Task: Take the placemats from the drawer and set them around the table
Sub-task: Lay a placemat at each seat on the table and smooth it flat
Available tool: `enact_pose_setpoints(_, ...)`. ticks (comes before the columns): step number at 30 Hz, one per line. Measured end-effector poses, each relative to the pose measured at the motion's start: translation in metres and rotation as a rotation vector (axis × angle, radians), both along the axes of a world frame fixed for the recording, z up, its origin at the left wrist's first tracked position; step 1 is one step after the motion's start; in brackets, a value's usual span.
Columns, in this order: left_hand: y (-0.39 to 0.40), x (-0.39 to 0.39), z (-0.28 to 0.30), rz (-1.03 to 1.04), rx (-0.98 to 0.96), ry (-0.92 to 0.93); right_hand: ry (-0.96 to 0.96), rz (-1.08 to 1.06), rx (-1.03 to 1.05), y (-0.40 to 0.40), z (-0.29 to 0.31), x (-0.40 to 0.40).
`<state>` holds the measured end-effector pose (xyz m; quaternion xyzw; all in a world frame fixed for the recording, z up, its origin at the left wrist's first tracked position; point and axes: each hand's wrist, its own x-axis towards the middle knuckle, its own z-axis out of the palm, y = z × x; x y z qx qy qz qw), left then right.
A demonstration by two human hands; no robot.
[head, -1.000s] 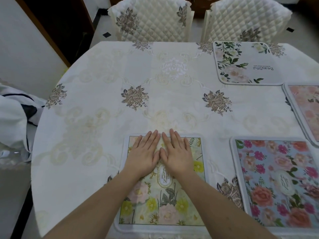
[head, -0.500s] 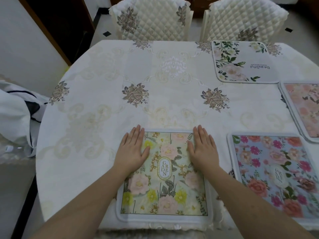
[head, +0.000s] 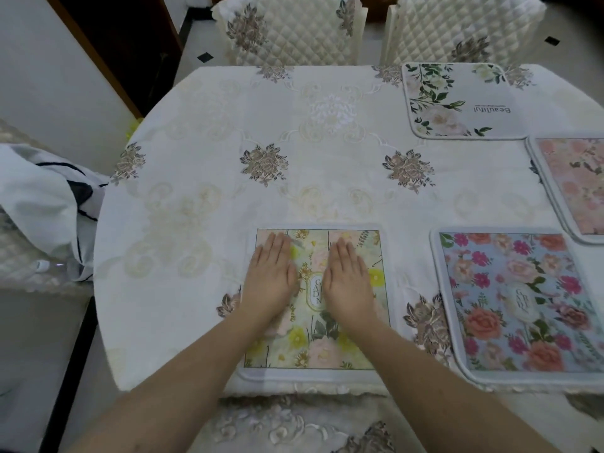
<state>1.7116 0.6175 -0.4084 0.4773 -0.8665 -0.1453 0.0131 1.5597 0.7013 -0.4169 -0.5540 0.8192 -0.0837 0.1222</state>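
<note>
— What lay around the yellow-green floral placemat [head: 343, 349]?

— A blue rose-print placemat [head: 519, 302] to its right, a pink one [head: 575, 184] beyond, a white leafy one [head: 457, 99] before a quilted chair [head: 457, 24].

— And the hands?

— The left hand [head: 269, 281] and right hand [head: 349, 282] lay flat, fingers straight, on that thin rectangular mat at the embroidered surface's [head: 212, 178] near edge.

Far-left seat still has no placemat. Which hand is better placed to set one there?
Left. The left hand lies flat on the yellow placemat, nearer the bare tablecloth; the right hand sits toward the blue placemat.
</note>
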Motion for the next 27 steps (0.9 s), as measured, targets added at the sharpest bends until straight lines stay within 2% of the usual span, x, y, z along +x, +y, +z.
enact_pose_setpoints(4, 0.035, -0.003, -0.012, -0.083, -0.002, -0.034, 0.008, 0.027, 0.014, 0.013, -0.006, 0.027)
enact_pose_setpoints(11, 0.033, 0.023, -0.018, -0.237, -0.031, -0.112, 0.042, 0.158, 0.033, 0.035, -0.008, 0.001)
enact_pose_setpoints(19, 0.029, 0.069, -0.014, -0.234, -0.020, -0.103, 0.025, 0.138, 0.107, 0.065, -0.006, -0.045)
enact_pose_setpoints(24, 0.024, 0.097, -0.012, -0.157, 0.016, -0.094, 0.060, 0.111, 0.187, 0.086, -0.003, -0.068)
enact_pose_setpoints(27, 0.023, 0.096, -0.007, -0.142, -0.011, -0.144, 0.059, 0.013, 0.194, 0.100, 0.004, -0.072)
